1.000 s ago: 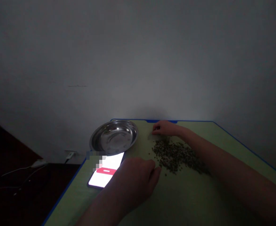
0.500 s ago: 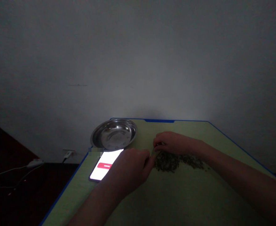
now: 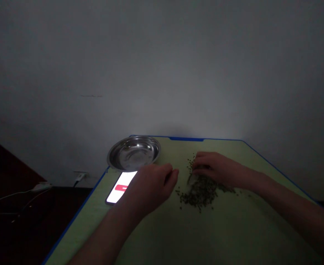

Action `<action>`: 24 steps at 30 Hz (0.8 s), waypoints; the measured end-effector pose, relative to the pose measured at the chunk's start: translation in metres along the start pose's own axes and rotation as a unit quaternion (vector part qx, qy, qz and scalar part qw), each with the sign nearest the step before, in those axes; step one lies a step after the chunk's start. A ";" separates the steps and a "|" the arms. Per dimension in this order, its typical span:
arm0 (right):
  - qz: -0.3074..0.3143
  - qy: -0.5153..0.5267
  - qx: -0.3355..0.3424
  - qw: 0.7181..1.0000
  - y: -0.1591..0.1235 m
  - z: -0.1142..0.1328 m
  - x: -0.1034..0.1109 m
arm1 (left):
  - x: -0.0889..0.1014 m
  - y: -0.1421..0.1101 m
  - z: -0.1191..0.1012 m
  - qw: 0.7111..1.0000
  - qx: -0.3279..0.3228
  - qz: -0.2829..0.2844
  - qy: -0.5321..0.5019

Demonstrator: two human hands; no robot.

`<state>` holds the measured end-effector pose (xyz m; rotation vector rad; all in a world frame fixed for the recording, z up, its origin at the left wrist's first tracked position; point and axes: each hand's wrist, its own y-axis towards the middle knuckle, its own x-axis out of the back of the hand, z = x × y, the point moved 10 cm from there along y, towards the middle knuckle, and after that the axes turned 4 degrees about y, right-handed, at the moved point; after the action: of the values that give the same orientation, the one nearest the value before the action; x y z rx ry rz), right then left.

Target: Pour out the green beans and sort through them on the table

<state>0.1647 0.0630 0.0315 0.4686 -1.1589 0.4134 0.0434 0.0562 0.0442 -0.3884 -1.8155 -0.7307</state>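
Observation:
My left hand [image 3: 154,186] is closed, thumb against the curled fingers, above the table between a phone and a pile of small dark grains [image 3: 200,197]. Whether anything is in its fingers cannot be made out. To the right, my right hand [image 3: 218,167] is closed at the far side of the pile. Under its fingers shows part of a clear, see-through piece [image 3: 194,181], whose kind is too dim to tell. Loose grains lie scattered left of the right hand and along the near edge of the pile. Part of the pile is hidden under that hand.
A shiny metal bowl [image 3: 134,160] stands at the back left of the pale green, blue-edged table [image 3: 219,235]. The lit phone [image 3: 114,197] lies in front of it, partly behind my left forearm. A wall rises behind; a plug [image 3: 80,176] and cables are at left.
My right hand came nearer from the back of the table, met my left hand's fingertips, then moved right onto the grains. The pile is more bunched, and the hands are apart again.

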 end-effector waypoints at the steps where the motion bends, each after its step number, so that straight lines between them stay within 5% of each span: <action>1: -0.016 -0.009 -0.006 1.000 0.005 -0.003 0.003 | 0.004 0.000 0.001 1.000 -0.001 -0.015 -0.005; 11: -0.046 -0.041 -0.112 0.992 0.073 -0.068 -0.003 | 0.038 -0.006 0.008 0.986 -0.003 -0.155 -0.060; 19: -0.010 -0.073 -0.232 0.970 0.056 -0.138 -0.003 | 0.038 -0.006 0.007 0.984 -0.010 -0.164 -0.066; 24: 0.004 -0.072 -0.268 0.961 0.052 -0.148 -0.013 | 0.040 -0.006 0.005 0.983 -0.013 -0.173 -0.068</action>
<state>0.2458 0.1873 -0.0216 0.0189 -1.3553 0.0606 0.0218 0.0520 0.0782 -0.1404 -2.0304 -0.9865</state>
